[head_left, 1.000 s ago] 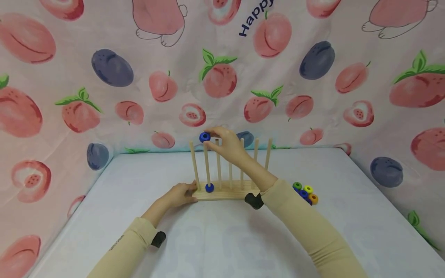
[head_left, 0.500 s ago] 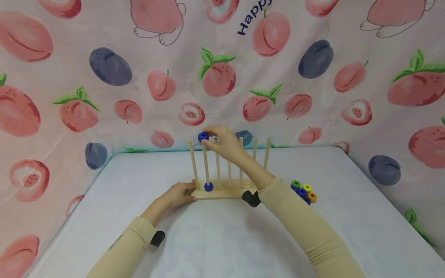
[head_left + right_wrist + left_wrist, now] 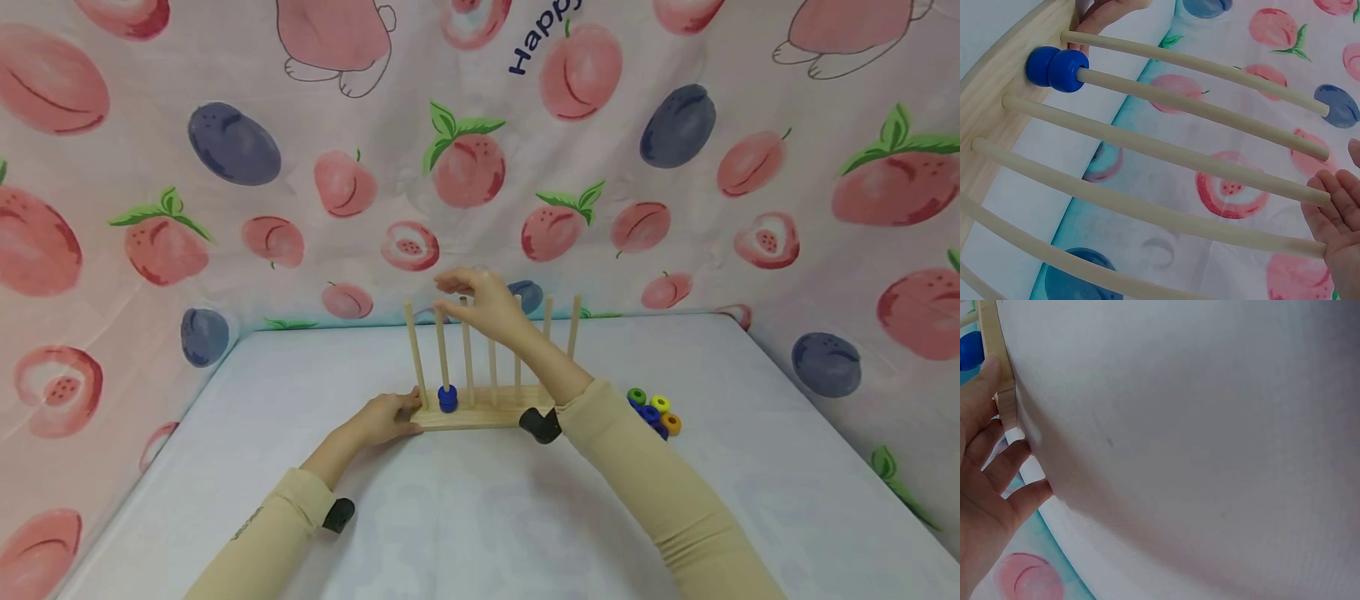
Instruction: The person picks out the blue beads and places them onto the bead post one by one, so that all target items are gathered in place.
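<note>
Two blue beads (image 3: 447,399) sit one on the other at the foot of the second peg from the left on a wooden peg stand (image 3: 480,418). In the right wrist view the blue beads (image 3: 1067,70) touch each other. My left hand (image 3: 386,419) holds the stand's left end, its thumb on the base in the left wrist view. Level with the peg tops, my right hand (image 3: 495,312) has its fingers and thumb spread apart, holding nothing. The right forearm hides part of the pegs on the right.
To the right of the stand lies a cluster of loose beads on the white table (image 3: 450,525): a green bead (image 3: 637,395), a yellow bead (image 3: 660,404), an orange bead (image 3: 671,424) and several blue ones. A fruit-patterned cloth (image 3: 480,75) hangs behind.
The blue bead that my right hand pinched over the second peg has dropped down it onto the other blue bead. The right fingers have parted; my left hand stays in place.
</note>
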Action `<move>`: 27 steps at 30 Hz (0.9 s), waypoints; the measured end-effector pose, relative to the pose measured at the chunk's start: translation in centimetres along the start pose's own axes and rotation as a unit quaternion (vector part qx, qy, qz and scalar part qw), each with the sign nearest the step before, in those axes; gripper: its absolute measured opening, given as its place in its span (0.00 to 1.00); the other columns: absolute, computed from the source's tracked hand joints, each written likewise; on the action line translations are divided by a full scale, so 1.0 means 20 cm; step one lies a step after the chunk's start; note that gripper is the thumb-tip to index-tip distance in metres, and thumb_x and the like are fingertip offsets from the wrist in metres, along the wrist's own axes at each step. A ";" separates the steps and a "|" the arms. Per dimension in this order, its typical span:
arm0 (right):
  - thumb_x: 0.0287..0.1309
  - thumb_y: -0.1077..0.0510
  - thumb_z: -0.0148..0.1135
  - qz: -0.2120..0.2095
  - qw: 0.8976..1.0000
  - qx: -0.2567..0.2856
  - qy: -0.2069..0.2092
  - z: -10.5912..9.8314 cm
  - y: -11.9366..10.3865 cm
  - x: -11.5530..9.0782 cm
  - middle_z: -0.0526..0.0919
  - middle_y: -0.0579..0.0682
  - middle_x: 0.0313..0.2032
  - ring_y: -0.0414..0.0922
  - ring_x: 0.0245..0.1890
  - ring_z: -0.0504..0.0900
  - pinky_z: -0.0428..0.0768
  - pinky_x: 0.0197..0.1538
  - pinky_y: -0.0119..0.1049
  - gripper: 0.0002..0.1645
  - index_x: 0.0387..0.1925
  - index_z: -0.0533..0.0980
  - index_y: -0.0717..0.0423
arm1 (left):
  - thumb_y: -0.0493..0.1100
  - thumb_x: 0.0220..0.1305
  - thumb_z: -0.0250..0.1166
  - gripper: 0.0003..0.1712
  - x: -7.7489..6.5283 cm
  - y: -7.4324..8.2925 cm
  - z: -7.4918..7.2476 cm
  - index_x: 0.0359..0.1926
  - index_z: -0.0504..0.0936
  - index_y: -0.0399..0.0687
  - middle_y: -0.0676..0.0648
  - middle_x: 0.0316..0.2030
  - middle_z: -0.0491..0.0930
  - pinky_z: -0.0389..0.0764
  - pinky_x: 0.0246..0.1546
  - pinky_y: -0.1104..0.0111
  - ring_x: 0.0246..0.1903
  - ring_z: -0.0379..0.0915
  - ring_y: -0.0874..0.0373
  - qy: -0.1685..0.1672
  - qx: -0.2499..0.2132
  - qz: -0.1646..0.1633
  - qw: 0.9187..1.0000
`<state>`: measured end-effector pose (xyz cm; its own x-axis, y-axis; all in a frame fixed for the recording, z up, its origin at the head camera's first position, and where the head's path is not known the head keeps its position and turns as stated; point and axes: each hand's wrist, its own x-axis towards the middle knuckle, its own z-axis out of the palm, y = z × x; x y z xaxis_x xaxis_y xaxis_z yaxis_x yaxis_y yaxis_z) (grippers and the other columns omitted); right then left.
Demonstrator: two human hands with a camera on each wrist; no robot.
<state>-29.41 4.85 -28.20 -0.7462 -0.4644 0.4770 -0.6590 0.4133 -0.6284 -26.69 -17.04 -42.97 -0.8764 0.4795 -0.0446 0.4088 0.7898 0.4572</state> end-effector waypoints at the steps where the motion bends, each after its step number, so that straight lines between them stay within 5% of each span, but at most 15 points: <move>1: 0.57 0.61 0.64 0.001 1.000 0.004 0.000 0.00 0.00 0.00 0.82 0.59 0.50 0.51 0.51 0.80 0.77 0.59 0.36 0.21 0.52 0.76 0.65 | 0.43 0.59 0.66 0.28 0.00 0.00 0.00 0.57 0.74 0.31 0.33 0.62 0.67 0.67 0.62 0.47 0.60 0.66 0.35 -0.001 -0.002 -0.001 1.000; 13: 0.59 0.62 0.62 0.023 0.996 0.083 0.002 -0.01 0.01 0.00 0.81 0.60 0.51 0.51 0.52 0.80 0.76 0.59 0.35 0.20 0.52 0.76 0.65 | 0.43 0.59 0.66 0.28 0.00 0.00 0.00 0.57 0.74 0.32 0.34 0.62 0.67 0.66 0.62 0.47 0.60 0.65 0.35 -0.006 -0.001 0.004 1.000; 27: 0.61 0.62 0.59 -0.014 0.993 0.116 0.008 -0.06 0.00 -0.03 0.80 0.59 0.52 0.54 0.55 0.77 0.75 0.61 0.39 0.18 0.52 0.76 0.64 | 0.44 0.59 0.66 0.29 0.00 0.00 0.00 0.57 0.74 0.32 0.33 0.61 0.68 0.67 0.61 0.46 0.60 0.66 0.34 -0.003 -0.008 -0.003 1.000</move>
<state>-29.10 6.16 -27.82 -0.7310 -0.4594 0.5046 -0.6408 0.2078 -0.7391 -26.80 -17.06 -42.96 -0.8768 0.4779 -0.0525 0.4004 0.7863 0.4706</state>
